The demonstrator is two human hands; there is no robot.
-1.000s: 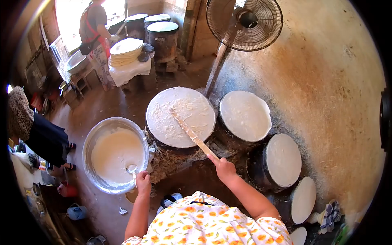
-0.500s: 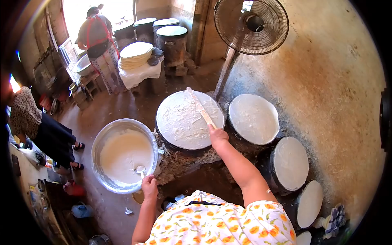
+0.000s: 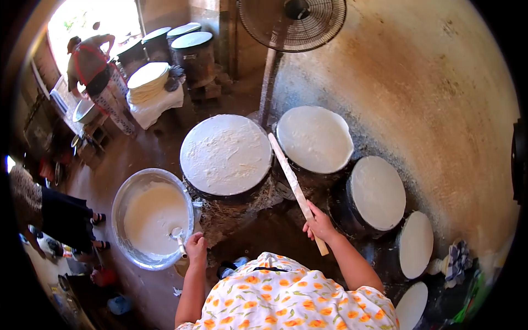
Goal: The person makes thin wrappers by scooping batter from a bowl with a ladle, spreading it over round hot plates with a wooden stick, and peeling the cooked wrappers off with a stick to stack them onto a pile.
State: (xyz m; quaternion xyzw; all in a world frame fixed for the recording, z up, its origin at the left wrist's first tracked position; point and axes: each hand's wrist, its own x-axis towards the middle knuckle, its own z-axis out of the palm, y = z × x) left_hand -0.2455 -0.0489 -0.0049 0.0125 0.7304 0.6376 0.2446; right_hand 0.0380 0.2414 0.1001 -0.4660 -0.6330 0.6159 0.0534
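My right hand is closed around the lower part of a long flat wooden paddle coated with white batter. The paddle slants up to the left, its far end between two batter-covered round griddles. The large griddle has a rough, streaked white layer; the griddle to its right looks smoother. My left hand is closed at the handle of a ladle, by the near right rim of a big metal basin. Pale batter fills the basin, with the ladle's bowl in it.
More round white-topped griddles curve along the wall to the right. A pedestal fan stands behind. At the back left, a person bends near a stack of flatbreads and several drums. Another person is at the left.
The paddle has left the large griddle and moved right and toward me in my right hand. My left hand stays by the ladle. The view has shifted right; the back person's arm is raised.
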